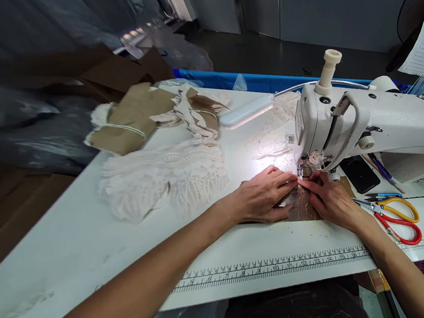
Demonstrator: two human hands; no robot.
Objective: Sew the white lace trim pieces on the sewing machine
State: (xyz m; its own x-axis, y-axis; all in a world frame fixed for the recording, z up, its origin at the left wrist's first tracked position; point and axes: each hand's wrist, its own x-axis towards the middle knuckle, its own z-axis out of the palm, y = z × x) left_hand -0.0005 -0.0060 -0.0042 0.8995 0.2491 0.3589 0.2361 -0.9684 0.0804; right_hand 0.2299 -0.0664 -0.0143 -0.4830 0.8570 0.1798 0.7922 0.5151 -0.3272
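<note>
White lace (290, 166) lies in bright lamplight at the needle area of a white sewing machine (342, 123). My left hand (267, 194) rests palm down left of the presser foot (305, 170), its fingers together and their tips pressing the lace edge. From the right, my right hand (332, 198) pinches that same edge just in front of the foot, almost touching the left fingertips. Beneath both hands is a brown, shiny sheet (303, 208) with bits of thread on it. Glare and fingers hide the exact grip and the needle tip.
Lace strips (165, 178) and tied bundles on brown card (123, 122) lie left. A lamp (247, 111) reaches over the table. Right are scissors (397, 217), blue snips (386, 195) and a black phone (360, 173). A printed ruler (273, 268) runs along the front edge.
</note>
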